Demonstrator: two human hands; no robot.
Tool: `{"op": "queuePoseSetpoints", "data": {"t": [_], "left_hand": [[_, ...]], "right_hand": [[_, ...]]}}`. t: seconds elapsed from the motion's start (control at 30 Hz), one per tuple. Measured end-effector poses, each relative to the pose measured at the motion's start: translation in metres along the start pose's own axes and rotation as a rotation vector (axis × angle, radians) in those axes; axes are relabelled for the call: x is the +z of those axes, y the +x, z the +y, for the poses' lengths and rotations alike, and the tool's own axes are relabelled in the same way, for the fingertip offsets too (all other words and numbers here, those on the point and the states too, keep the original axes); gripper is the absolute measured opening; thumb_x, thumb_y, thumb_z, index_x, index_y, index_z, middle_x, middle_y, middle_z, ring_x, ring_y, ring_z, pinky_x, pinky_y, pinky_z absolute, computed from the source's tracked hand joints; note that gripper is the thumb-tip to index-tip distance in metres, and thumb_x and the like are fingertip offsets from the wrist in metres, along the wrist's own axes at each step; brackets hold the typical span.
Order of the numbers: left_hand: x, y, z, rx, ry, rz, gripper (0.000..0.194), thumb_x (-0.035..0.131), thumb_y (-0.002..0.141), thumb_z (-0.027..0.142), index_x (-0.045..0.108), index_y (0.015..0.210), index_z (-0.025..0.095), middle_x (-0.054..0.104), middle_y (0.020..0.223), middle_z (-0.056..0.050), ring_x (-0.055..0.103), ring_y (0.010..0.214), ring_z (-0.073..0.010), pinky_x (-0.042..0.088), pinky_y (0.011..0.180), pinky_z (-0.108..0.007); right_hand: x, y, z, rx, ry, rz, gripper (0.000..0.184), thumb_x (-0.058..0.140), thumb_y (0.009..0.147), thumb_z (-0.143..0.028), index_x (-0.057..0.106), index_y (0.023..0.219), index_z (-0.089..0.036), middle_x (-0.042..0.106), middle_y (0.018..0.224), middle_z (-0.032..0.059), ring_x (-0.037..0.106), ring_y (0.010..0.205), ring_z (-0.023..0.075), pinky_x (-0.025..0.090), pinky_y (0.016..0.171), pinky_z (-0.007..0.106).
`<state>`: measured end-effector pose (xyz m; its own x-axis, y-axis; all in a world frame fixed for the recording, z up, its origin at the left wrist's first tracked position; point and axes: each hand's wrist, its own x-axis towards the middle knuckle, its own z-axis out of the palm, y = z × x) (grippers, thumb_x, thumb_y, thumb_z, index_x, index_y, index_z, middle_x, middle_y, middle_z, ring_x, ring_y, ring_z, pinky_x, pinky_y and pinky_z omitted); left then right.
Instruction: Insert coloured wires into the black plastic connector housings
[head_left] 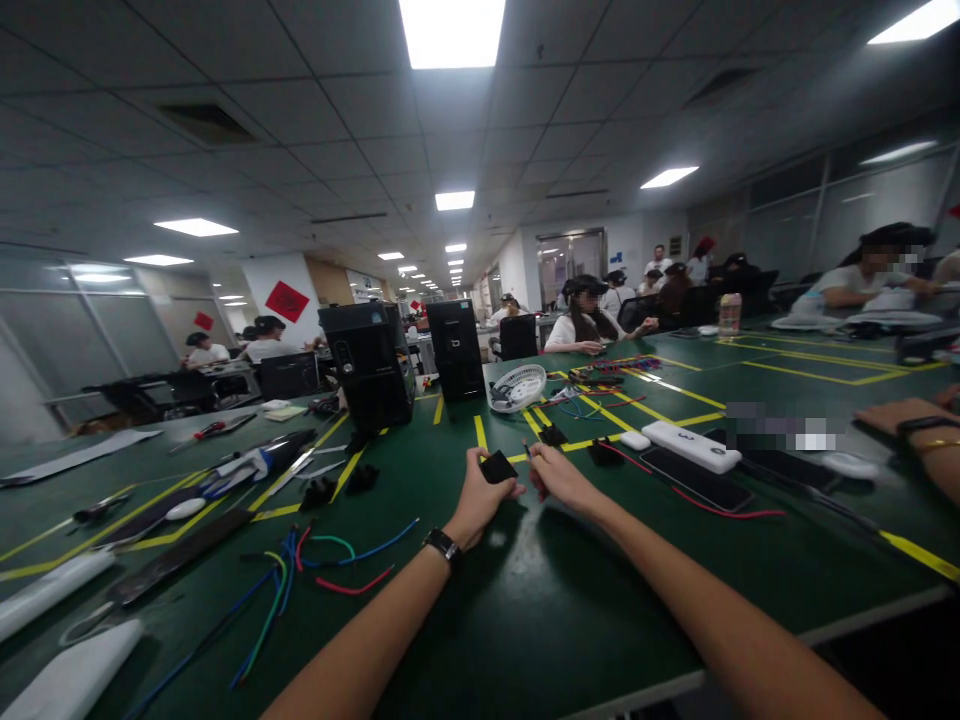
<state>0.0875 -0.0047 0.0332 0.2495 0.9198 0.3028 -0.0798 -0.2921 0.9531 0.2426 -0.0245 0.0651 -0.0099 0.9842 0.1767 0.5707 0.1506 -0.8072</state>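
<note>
A small black square block (499, 467) is gripped in my left hand (475, 500), above the green table. Just to its right, my right hand (559, 476) is closed in a pinch; a short, thin dark tip shows above its fingers, too small to name. The two hands are close together but apart. Cut blue, green and red wires (289, 570) lie on the table to the left of my left forearm. Other black pieces (553, 435) rest just beyond my right hand, and similar ones (319, 492) lie to the left.
Two black computer towers (455, 350) stand beyond my hands, beside a white basket (517, 388). A white power bank (690, 446) and a dark phone (696, 478) lie to the right. Another person's arm (919, 430) rests at the right edge. Yellow tape marks the green table (480, 630).
</note>
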Motion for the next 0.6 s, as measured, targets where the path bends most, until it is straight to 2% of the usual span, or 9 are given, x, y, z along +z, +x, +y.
{"op": "queuePoseSetpoints", "data": {"t": [0.07, 0.13, 0.2, 0.3, 0.4, 0.47, 0.53, 0.6], "left_hand": [[-0.007, -0.011, 0.015, -0.009, -0.125, -0.012, 0.061, 0.069, 0.064, 0.015, 0.031, 0.111, 0.026, 0.057, 0.099, -0.003, 0.062, 0.08, -0.0158, 0.051, 0.071, -0.033], [-0.017, -0.018, 0.03, 0.037, -0.128, -0.006, 0.061, 0.07, 0.062, 0.012, 0.035, 0.111, 0.025, 0.058, 0.101, -0.004, 0.062, 0.086, -0.0171, 0.05, 0.078, -0.034], [-0.029, -0.022, 0.041, 0.078, -0.102, 0.005, 0.058, 0.07, 0.061, 0.01, 0.039, 0.109, 0.022, 0.06, 0.099, -0.004, 0.061, 0.089, -0.0169, 0.047, 0.085, -0.035], [-0.044, -0.023, 0.044, 0.029, -0.238, -0.023, 0.051, 0.064, 0.065, 0.007, 0.04, 0.107, 0.022, 0.061, 0.102, -0.005, 0.061, 0.093, -0.017, 0.045, 0.091, -0.038], [-0.053, -0.021, 0.037, -0.07, -0.468, -0.042, 0.043, 0.053, 0.068, 0.004, 0.04, 0.105, 0.023, 0.06, 0.105, -0.006, 0.061, 0.1, -0.0181, 0.043, 0.094, -0.041], [-0.055, -0.019, 0.033, -0.104, -0.559, -0.043, 0.039, 0.05, 0.071, 0.004, 0.04, 0.104, 0.023, 0.061, 0.104, -0.007, 0.061, 0.101, -0.0184, 0.043, 0.094, -0.042], [-0.055, -0.018, 0.031, -0.119, -0.625, -0.052, 0.037, 0.049, 0.073, 0.006, 0.04, 0.104, 0.023, 0.061, 0.104, -0.007, 0.062, 0.098, -0.0186, 0.043, 0.093, -0.044], [-0.054, -0.018, 0.03, -0.129, -0.688, -0.055, 0.037, 0.05, 0.075, 0.008, 0.037, 0.106, 0.024, 0.061, 0.105, -0.007, 0.064, 0.095, -0.0185, 0.045, 0.091, -0.044]], "right_hand": [[0.016, -0.009, -0.012, -0.005, 0.16, -0.082, 0.01, 0.032, 0.085, -0.024, 0.041, 0.086, -0.021, 0.042, 0.055, -0.0074, 0.04, 0.042, 0.0083, 0.033, 0.044, 0.018], [0.028, -0.017, -0.023, 0.007, 0.376, -0.175, 0.009, 0.035, 0.085, -0.031, 0.038, 0.084, -0.022, 0.037, 0.054, -0.0099, 0.031, 0.039, 0.0064, 0.026, 0.04, 0.016], [0.036, -0.023, -0.031, 0.01, 0.541, -0.252, 0.015, 0.039, 0.084, -0.037, 0.037, 0.083, -0.023, 0.032, 0.052, -0.0113, 0.025, 0.038, 0.0057, 0.021, 0.039, 0.016], [0.041, -0.025, -0.031, -0.055, 0.5, -0.259, 0.023, 0.041, 0.085, -0.043, 0.045, 0.084, -0.021, 0.031, 0.051, -0.0104, 0.026, 0.038, 0.0063, 0.021, 0.039, 0.018], [0.041, -0.023, -0.026, -0.144, 0.32, -0.136, 0.028, 0.042, 0.086, -0.043, 0.053, 0.083, -0.017, 0.038, 0.052, -0.0071, 0.034, 0.043, 0.0081, 0.025, 0.042, 0.02], [0.039, -0.023, -0.025, -0.185, 0.282, -0.074, 0.028, 0.042, 0.087, -0.043, 0.053, 0.086, -0.017, 0.04, 0.052, -0.0064, 0.037, 0.046, 0.0092, 0.028, 0.044, 0.02], [0.038, -0.026, -0.029, -0.182, 0.329, -0.099, 0.029, 0.041, 0.087, -0.046, 0.051, 0.087, -0.019, 0.038, 0.05, -0.0079, 0.035, 0.044, 0.0089, 0.027, 0.042, 0.02], [0.038, -0.032, -0.036, -0.136, 0.401, -0.186, 0.032, 0.039, 0.088, -0.05, 0.048, 0.081, -0.02, 0.034, 0.046, -0.0093, 0.028, 0.038, 0.0077, 0.022, 0.038, 0.019]]}}
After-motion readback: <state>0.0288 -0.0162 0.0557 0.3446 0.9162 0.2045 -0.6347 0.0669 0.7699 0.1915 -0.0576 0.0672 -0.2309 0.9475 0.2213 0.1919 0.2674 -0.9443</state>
